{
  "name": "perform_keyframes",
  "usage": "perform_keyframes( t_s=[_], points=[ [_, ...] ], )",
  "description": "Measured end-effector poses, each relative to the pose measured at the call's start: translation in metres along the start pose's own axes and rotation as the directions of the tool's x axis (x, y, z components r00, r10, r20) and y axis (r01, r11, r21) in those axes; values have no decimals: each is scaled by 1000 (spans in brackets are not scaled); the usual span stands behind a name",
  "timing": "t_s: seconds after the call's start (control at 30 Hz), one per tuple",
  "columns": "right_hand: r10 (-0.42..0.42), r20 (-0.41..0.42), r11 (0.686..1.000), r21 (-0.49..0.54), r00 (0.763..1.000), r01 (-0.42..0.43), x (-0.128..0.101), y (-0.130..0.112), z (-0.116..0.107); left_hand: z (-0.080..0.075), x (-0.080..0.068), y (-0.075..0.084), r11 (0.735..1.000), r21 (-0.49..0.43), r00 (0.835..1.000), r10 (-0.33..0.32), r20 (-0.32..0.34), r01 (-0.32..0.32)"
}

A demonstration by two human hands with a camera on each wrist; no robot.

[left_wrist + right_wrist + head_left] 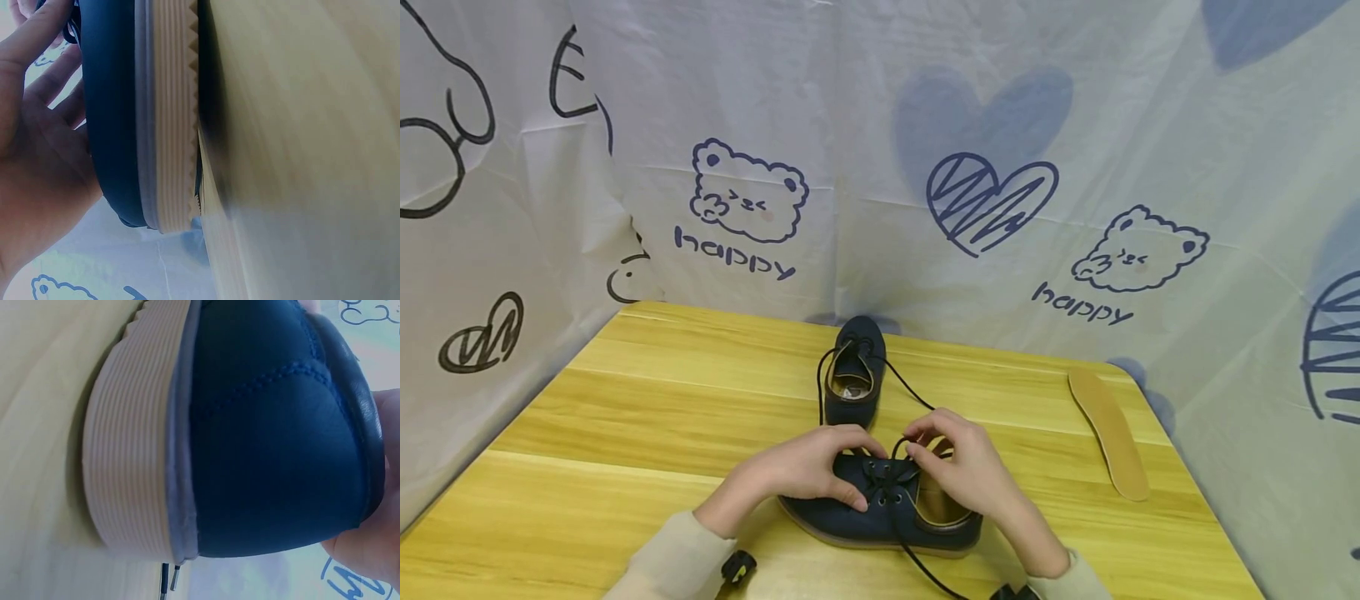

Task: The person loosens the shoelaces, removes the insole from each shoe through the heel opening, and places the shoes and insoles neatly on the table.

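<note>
Wooden surface has a navy lace-up shoe near the front edge. Left hand fingers rest on its toe, right hand pinches the black lace. Tug too hard and it'll probably slip out of an eyelet.

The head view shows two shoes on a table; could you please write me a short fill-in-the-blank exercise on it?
1. Both hands work on the near shoe, whose upper is dark ____.
2. The second shoe stands ____ the near one.
3. The loose insole lies to the person's ____.

Missing words: blue; behind; right.
</note>
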State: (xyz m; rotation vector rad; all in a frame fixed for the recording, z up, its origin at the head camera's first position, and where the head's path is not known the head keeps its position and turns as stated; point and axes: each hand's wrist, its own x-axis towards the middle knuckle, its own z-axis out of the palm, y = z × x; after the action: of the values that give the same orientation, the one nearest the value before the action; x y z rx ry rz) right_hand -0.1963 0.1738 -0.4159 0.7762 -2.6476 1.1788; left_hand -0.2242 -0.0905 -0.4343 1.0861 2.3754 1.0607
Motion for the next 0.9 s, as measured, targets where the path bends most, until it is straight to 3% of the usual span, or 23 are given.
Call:
perform_keyframes(
  t_s=[0.3,0.53,0.67,0.8,0.9],
  points=[
    [-215,11,976,-12,977,215,-2,-4,1,0,0,0,1000,-7,1000,-4,2,4],
    [-421,100,904,-30,901,426,-2,-6,3,0,-1,1,1000,10,1000,1,-6,-1],
    [-478,123,874,-35,870,485,-1,-6,4,0,-1,1,1000,10,1000,2,-5,-2],
    [-473,133,875,-45,871,482,-2,-5,4,-1,-1,2,1000,11,1000,7,-7,-7],
    [-439,142,892,-53,887,450,-3,-5,5,-1,-1,2,1000,4,1000,11,-6,-11]
  ],
)
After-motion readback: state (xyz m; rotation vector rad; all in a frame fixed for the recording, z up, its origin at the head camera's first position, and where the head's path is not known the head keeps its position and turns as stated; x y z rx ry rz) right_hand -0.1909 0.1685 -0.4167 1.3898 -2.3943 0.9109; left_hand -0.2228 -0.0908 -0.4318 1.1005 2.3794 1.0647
